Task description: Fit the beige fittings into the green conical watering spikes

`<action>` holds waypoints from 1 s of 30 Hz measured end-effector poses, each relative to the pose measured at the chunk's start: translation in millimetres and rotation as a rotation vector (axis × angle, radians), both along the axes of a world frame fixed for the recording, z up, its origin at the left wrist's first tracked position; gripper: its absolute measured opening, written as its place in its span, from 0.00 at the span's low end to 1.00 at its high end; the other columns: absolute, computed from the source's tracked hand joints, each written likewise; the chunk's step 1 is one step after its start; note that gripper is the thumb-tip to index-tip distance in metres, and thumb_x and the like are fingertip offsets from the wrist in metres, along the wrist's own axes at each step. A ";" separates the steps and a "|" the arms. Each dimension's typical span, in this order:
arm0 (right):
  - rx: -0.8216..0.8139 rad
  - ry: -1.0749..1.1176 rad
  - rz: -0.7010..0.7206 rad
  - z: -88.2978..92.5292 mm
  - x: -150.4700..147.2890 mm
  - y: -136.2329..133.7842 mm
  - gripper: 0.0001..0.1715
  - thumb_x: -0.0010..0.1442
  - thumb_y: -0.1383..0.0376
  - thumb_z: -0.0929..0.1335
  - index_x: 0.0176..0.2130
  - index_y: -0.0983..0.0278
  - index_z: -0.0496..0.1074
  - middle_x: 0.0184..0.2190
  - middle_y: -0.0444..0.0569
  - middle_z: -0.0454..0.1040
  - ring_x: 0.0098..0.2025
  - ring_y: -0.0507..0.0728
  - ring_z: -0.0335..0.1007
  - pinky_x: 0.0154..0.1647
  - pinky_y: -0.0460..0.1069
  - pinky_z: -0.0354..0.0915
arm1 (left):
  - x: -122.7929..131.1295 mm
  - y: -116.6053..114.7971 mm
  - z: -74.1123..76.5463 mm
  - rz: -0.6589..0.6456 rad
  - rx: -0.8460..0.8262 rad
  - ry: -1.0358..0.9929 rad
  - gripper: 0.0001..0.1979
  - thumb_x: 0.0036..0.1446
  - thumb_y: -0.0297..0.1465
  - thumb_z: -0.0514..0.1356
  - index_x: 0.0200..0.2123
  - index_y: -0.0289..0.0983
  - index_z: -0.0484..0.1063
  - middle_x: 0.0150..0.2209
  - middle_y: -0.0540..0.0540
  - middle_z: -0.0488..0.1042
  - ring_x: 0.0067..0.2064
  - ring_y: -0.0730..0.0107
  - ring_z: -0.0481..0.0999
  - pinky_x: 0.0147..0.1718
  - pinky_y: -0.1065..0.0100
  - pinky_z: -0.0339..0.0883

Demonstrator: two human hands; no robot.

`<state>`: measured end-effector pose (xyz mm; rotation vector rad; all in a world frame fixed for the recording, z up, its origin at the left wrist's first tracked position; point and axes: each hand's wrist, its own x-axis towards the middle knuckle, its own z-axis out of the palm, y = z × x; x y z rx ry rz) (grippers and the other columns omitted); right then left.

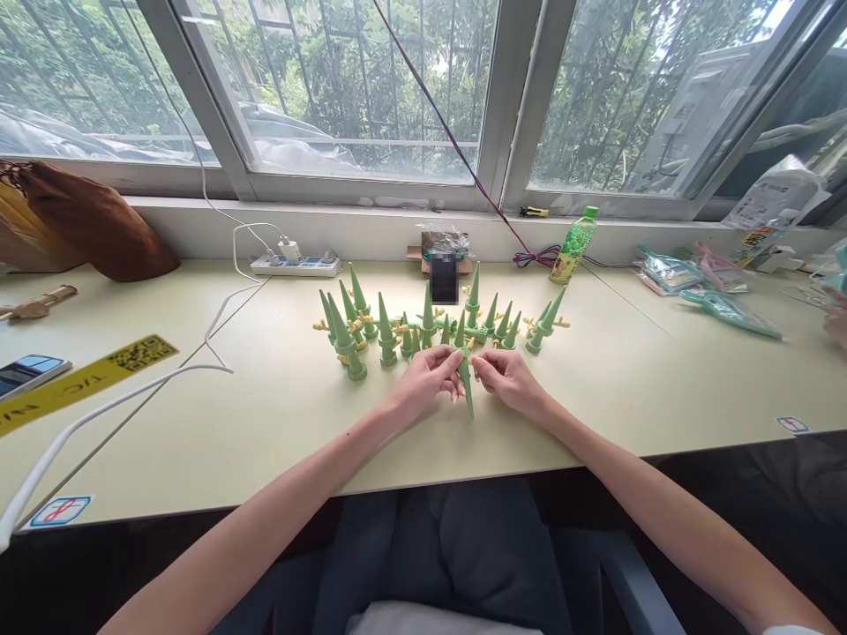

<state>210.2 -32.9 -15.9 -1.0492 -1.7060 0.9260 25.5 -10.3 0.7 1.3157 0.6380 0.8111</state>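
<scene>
My left hand [433, 377] pinches a green cone-shaped piece [467, 388], whose pointed tip hangs down over the table. Close on its right, my right hand [508, 379] has its fingers pressed together near the piece's upper end; what they hold, if anything, is too small to name. Behind both hands stand several green spiked pieces with yellow pegs, among them a tall one [344, 335] at the left, one [386, 333] nearer the middle and one [546, 323] at the right.
Behind the pieces are a dark upright device [444, 278] and a green bottle [574, 245]. A power strip [301, 265], white cable [212, 339] and phone [30, 374] lie to the left. Plastic packets [671, 270] and part of another person's hand [837, 317] are at the right.
</scene>
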 end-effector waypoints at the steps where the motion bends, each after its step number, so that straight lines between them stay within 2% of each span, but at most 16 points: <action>1: -0.001 -0.004 -0.004 0.5 -0.4 0.0 0.25 0.66 0.51 0.63 0.25 0.64 0.64 0.16 0.39 0.57 0.19 0.48 0.50 0.20 0.46 0.50 | -0.2 0.0 0.1 0.003 0.000 0.005 0.20 0.56 0.46 0.63 0.33 0.33 0.68 0.27 0.49 0.72 0.25 0.75 0.74 0.22 0.74 0.67; 7: 0.083 -0.131 -0.071 3.7 -2.8 1.4 0.26 0.66 0.49 0.63 0.26 0.65 0.67 0.18 0.41 0.59 0.21 0.49 0.52 0.23 0.46 0.51 | -0.7 0.6 1.3 0.064 -0.021 0.049 0.20 0.56 0.45 0.64 0.38 0.33 0.67 0.23 0.50 0.72 0.23 0.72 0.75 0.20 0.73 0.69; 11: 0.143 -0.202 -0.197 0.7 0.0 5.2 0.26 0.67 0.50 0.62 0.25 0.64 0.67 0.18 0.41 0.58 0.21 0.50 0.51 0.23 0.47 0.51 | -0.9 0.2 3.7 0.104 -0.006 0.131 0.22 0.56 0.45 0.64 0.42 0.33 0.65 0.19 0.51 0.71 0.20 0.69 0.75 0.18 0.72 0.68; 15: 0.232 -0.329 -0.341 -5.2 6.0 9.0 0.18 0.68 0.57 0.62 0.31 0.65 0.69 0.21 0.42 0.64 0.22 0.51 0.56 0.26 0.47 0.54 | -3.1 -0.8 3.2 0.115 0.063 0.278 0.20 0.59 0.45 0.62 0.41 0.32 0.67 0.18 0.49 0.73 0.17 0.69 0.73 0.15 0.72 0.65; 18: 0.293 -0.436 -0.364 -8.9 8.4 10.9 0.12 0.67 0.63 0.62 0.39 0.66 0.71 0.31 0.48 0.73 0.26 0.52 0.63 0.30 0.48 0.60 | -5.7 -1.0 -0.8 0.168 0.198 0.381 0.19 0.59 0.46 0.60 0.35 0.34 0.69 0.17 0.48 0.72 0.16 0.68 0.72 0.15 0.70 0.64; 22: 0.285 -0.582 -0.353 -11.9 7.0 12.9 0.15 0.66 0.66 0.62 0.50 0.67 0.70 0.42 0.53 0.73 0.29 0.53 0.67 0.35 0.49 0.64 | -8.3 -0.1 -5.8 0.241 0.432 0.508 0.18 0.61 0.45 0.58 0.28 0.36 0.70 0.15 0.51 0.69 0.15 0.71 0.68 0.18 0.70 0.61; 27: 0.266 -0.672 -0.364 -12.7 5.3 13.2 0.18 0.66 0.67 0.62 0.54 0.66 0.69 0.46 0.55 0.72 0.31 0.54 0.69 0.35 0.49 0.65 | -9.2 2.5 -7.8 0.345 0.658 0.604 0.15 0.61 0.40 0.58 0.28 0.37 0.73 0.19 0.49 0.70 0.21 0.69 0.67 0.23 0.69 0.56; 30: 0.278 -0.668 -0.414 -10.2 7.5 11.8 0.17 0.65 0.67 0.62 0.52 0.68 0.69 0.44 0.55 0.72 0.30 0.54 0.68 0.35 0.49 0.65 | -9.8 3.3 -9.2 0.345 0.687 0.623 0.12 0.62 0.38 0.58 0.33 0.37 0.76 0.21 0.48 0.71 0.23 0.67 0.67 0.26 0.68 0.55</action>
